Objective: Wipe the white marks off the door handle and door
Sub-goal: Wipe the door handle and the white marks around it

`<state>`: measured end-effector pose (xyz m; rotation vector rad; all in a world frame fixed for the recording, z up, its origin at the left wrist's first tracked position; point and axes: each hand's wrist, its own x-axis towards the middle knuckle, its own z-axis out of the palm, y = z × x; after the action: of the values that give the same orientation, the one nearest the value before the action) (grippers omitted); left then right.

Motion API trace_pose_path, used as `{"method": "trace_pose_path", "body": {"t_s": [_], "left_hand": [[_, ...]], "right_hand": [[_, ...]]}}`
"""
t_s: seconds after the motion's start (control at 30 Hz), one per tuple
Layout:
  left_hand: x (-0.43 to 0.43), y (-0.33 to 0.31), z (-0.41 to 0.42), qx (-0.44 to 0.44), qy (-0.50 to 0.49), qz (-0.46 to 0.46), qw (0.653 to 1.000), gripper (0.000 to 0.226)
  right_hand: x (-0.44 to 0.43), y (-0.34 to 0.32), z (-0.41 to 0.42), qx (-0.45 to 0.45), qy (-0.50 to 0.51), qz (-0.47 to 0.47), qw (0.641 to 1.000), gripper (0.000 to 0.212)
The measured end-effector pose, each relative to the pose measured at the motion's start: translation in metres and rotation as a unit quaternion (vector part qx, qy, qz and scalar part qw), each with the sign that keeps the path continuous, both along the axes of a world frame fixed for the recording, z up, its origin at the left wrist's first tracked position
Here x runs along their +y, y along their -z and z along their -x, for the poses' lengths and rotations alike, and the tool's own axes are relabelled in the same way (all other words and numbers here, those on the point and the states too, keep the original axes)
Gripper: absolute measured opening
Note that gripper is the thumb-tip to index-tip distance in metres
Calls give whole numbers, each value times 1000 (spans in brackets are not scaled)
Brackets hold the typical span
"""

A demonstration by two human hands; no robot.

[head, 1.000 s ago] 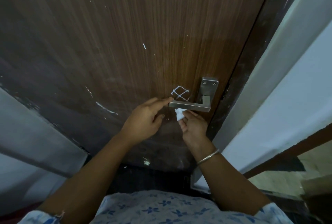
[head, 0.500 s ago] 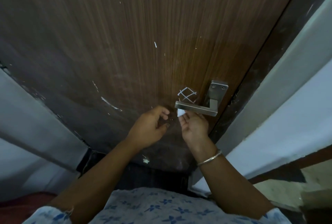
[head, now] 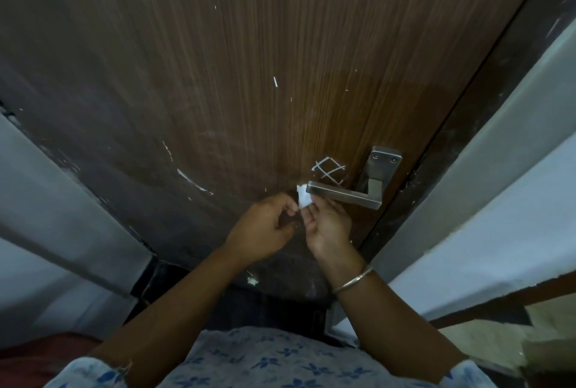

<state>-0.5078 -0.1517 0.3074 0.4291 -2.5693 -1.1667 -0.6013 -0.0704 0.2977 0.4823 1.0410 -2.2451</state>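
The door handle (head: pixel 343 196) is a square brushed-metal lever sitting low on the right side of the wooden door (head: pixel 218 60). It points left from a backplate (head: pixel 382 160) held by two screws. Just above the lever there's a white crosshatch scribble (head: pixel 328 170) on the wood, not wiped at all.

A scrap of white tissue (head: pixel 304 199) is right up against the lever's free left end. The right hand (head: pixel 327 227) is just under the lever, palm facing back, pinching the tissue's lower edge between thumb and fingers. Its fingertips run up behind the lever, so the metal hides them. The left hand (head: pixel 265 228) is beside it with fingers curled and the index tip at the tissue's edge. Honestly can't tell if it actually has hold of the tissue or is only touching it. Between them the two hands cover the bit of door below the handle.

Other marks on the door:
- A short white dash (head: pixel 275 81) higher up near the middle.
- A long slanted streak (head: pixel 191 180) well to the left of the hands.
- A thinner scratch (head: pixel 166 149) above that streak.
- A white speck (head: pixel 252 280) down near the bottom edge.

A dark door frame (head: pixel 461 138) runs along the handle side, with a pale wall (head: pixel 514 216) past it and a grey wall (head: pixel 46 200) on the other side. The person has a silver bangle (head: pixel 352 280) on the right wrist and a blue-flowered top (head: pixel 280 362).
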Motion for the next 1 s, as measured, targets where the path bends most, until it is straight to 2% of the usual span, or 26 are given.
{"method": "trace_pose_path", "body": {"t_s": [0.1,0.3,0.5,0.63,0.77,0.87,1.0], "left_hand": [[0,1,0,-6,1,-5,1000,23],[-5,4,-3,-23,-22,4,1000,21],[-3,-1,-2,-18,-25,-18,999,20],[0,-6,3,23,-54,-98,994,25],[7,-14,19,64,-63,-204,975,33],[9,-16,28,67,-66,-165,982,30],[8,-17,39,83,-122,-128,981,19]], "right_hand": [[2,5,-2,-26,-6,-22,999,34],[-4,-7,4,-28,14,73,997,25],[-1,1,-4,-17,1,12,1000,31],[-4,-14,3,8,24,60,998,21],[-6,-16,-6,80,35,11,996,18],[-5,-17,-9,81,42,-13,996,26],[-1,-19,-6,85,19,-64,994,27]]}}
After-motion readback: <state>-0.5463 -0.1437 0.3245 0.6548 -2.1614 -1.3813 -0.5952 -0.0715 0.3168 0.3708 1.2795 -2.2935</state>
